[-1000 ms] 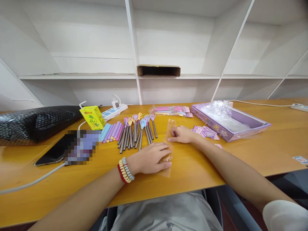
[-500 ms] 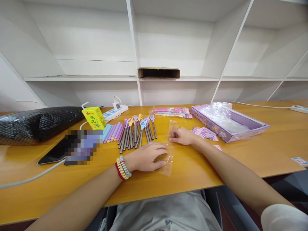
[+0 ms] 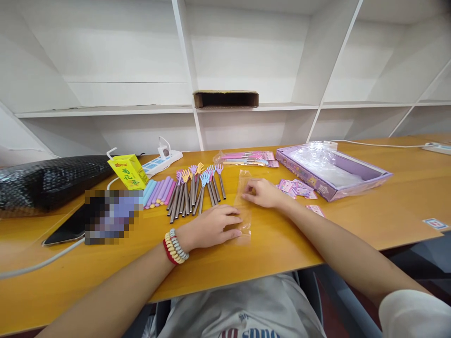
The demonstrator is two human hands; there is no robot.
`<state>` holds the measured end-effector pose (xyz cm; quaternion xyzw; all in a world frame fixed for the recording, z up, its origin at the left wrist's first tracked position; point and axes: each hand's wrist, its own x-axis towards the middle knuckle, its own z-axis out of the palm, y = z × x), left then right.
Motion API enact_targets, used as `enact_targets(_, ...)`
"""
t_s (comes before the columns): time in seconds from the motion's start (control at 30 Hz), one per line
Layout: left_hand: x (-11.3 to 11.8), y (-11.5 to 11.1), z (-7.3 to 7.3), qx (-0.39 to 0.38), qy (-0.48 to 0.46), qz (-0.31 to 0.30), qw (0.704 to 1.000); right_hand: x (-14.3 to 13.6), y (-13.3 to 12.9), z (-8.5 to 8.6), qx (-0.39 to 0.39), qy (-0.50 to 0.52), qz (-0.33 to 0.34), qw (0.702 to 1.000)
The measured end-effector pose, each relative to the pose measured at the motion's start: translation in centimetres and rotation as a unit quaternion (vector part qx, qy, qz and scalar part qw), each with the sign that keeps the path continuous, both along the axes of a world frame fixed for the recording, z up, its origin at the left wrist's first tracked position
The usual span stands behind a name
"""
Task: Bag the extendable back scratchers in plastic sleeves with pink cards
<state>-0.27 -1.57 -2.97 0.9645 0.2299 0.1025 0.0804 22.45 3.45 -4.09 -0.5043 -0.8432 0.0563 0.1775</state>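
Observation:
A long clear plastic bag [image 3: 243,213] lies on the table in front of me. My left hand [image 3: 216,226] rests on its lower left side, fingers stretched out over the film. Higher up on the right, my right hand [image 3: 263,193] has its fingers curled in a pinch at the bag's edge. Beyond my left hand is a bunch of small back scratchers [image 3: 197,190] with metal rods and coloured claw heads. Pastel tubes [image 3: 160,192], several of them, lie side by side left of these. Small printed cards [image 3: 298,188] are piled to the right of my right hand.
Packed back scratchers [image 3: 246,158] in clear bags lie at the back. A purple box [image 3: 331,190] with clear plastic stands at the right. Leftward are a yellow drink carton [image 3: 128,172], a power strip [image 3: 162,163], a phone [image 3: 66,224] and a black bubble-wrapped bundle [image 3: 52,183].
The whole view has shifted slightly. Both hands stay on the plastic bag in nearly the same pose, the left fingers a little flatter over it.

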Motion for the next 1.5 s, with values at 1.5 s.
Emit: enact_targets(1.5, -0.5, -0.4, 1.4, -0.063, -0.043, -0.042, 0.996, 2.4, 3.1, -1.0, -0.039, 0.172, -0.167, 0.970)
